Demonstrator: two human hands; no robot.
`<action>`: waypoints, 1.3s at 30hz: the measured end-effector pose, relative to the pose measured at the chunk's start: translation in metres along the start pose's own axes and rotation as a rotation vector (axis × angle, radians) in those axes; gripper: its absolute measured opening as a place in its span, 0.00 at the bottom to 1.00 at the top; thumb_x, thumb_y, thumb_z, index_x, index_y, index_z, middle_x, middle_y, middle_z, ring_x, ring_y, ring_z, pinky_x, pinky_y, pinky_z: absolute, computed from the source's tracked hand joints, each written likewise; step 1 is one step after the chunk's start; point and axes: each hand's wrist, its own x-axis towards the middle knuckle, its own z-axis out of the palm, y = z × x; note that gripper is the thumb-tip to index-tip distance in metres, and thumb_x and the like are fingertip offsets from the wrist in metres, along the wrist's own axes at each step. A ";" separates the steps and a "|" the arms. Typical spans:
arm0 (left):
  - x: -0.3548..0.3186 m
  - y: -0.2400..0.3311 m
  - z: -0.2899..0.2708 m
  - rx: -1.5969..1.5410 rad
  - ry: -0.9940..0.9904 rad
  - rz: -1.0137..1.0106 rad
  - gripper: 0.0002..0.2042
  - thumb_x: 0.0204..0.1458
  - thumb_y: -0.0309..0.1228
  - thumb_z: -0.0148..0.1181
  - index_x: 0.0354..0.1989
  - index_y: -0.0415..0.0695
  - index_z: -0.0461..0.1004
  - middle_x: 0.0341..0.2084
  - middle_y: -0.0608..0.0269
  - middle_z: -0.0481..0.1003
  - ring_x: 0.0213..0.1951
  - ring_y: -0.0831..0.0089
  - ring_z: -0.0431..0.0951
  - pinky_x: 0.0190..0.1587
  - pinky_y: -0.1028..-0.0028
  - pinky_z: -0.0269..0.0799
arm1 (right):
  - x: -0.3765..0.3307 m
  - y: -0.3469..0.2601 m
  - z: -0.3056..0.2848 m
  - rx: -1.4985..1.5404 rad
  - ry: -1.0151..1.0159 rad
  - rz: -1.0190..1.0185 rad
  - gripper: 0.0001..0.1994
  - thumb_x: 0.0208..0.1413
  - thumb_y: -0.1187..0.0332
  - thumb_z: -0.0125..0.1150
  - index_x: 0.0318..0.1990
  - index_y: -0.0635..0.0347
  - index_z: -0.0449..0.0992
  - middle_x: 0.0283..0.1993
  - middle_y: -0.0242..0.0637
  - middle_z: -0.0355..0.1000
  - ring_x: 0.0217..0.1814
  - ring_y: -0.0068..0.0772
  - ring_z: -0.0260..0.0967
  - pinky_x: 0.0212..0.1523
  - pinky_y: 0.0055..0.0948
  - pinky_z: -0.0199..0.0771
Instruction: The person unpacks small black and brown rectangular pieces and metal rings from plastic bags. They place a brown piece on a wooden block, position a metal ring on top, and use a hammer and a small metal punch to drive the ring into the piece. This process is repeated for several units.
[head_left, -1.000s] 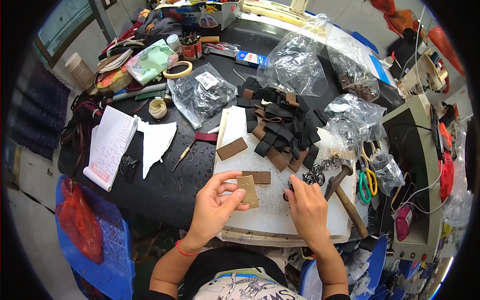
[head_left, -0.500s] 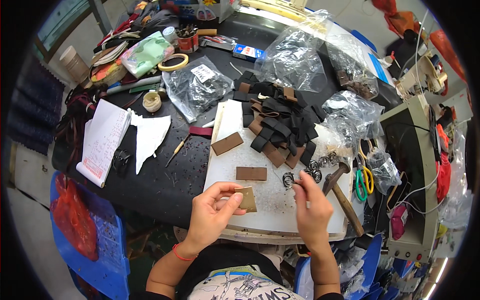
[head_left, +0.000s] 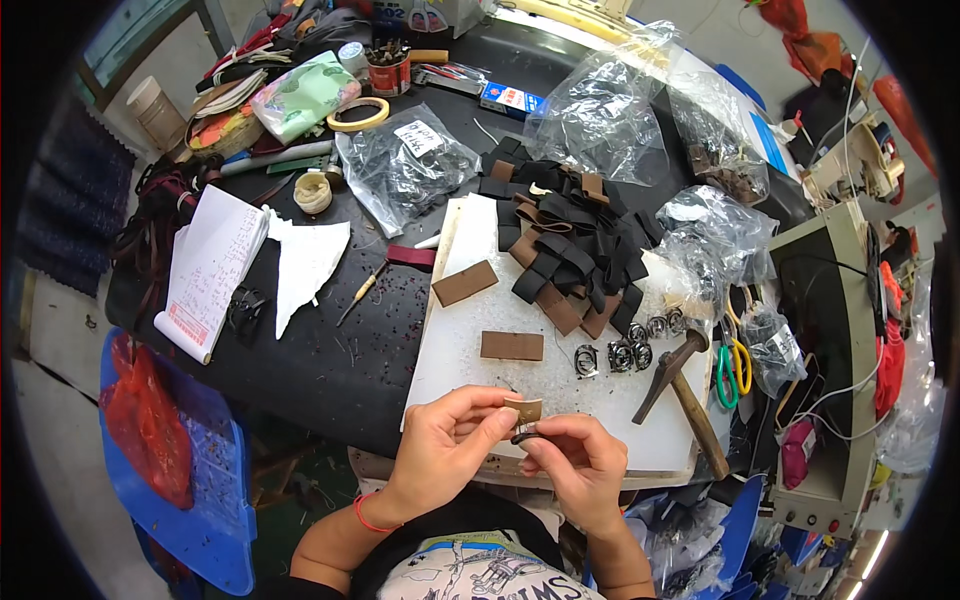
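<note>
My left hand [head_left: 452, 447] pinches a small tan leather-like piece [head_left: 524, 408] between thumb and fingers above the board's near edge. My right hand [head_left: 580, 465] has closed on a small dark buckle [head_left: 521, 437], holding it against the lower edge of that piece; the fingers partly hide where they meet. Beyond my hands a brown strip [head_left: 512, 346] lies flat on the white board [head_left: 455, 385], with a second brown strip [head_left: 465, 283] farther left. Several shiny dark buckles [head_left: 586, 361] lie to the right of the near strip.
A hammer [head_left: 697, 420] rests at the board's right side, near green- and yellow-handled scissors [head_left: 727, 376]. Black and brown elastic loops [head_left: 570, 245] are heaped at the back. An awl [head_left: 362, 293], torn white paper [head_left: 307, 265] and a notepad [head_left: 208, 270] lie leftward.
My right hand has moved left and down from beside the buckles, bringing a buckle to the tan piece. My left hand has moved slightly right, tilting the piece.
</note>
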 end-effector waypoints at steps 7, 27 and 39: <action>-0.003 -0.003 -0.003 -0.025 0.010 0.012 0.09 0.57 0.21 0.54 0.44 0.31 0.72 0.39 0.52 0.77 0.42 0.73 0.77 0.46 0.76 0.75 | 0.001 0.005 0.002 0.040 0.014 0.059 0.09 0.52 0.83 0.59 0.41 0.70 0.71 0.34 0.39 0.73 0.30 0.24 0.75 0.30 0.20 0.79; 0.001 -0.014 0.000 -0.292 -0.215 0.220 0.08 0.57 0.20 0.53 0.44 0.33 0.71 0.42 0.57 0.71 0.46 0.74 0.72 0.50 0.75 0.70 | 0.009 0.006 -0.002 0.139 0.082 -0.121 0.15 0.50 0.81 0.63 0.43 0.65 0.66 0.37 0.37 0.65 0.32 0.19 0.67 0.31 0.17 0.70; 0.002 0.001 0.003 -0.169 -0.133 0.116 0.12 0.58 0.23 0.53 0.49 0.32 0.69 0.42 0.57 0.74 0.45 0.76 0.74 0.49 0.76 0.70 | 0.011 -0.002 -0.001 -0.037 0.035 -0.147 0.20 0.41 0.85 0.67 0.43 0.62 0.70 0.39 0.35 0.65 0.36 0.20 0.65 0.35 0.20 0.68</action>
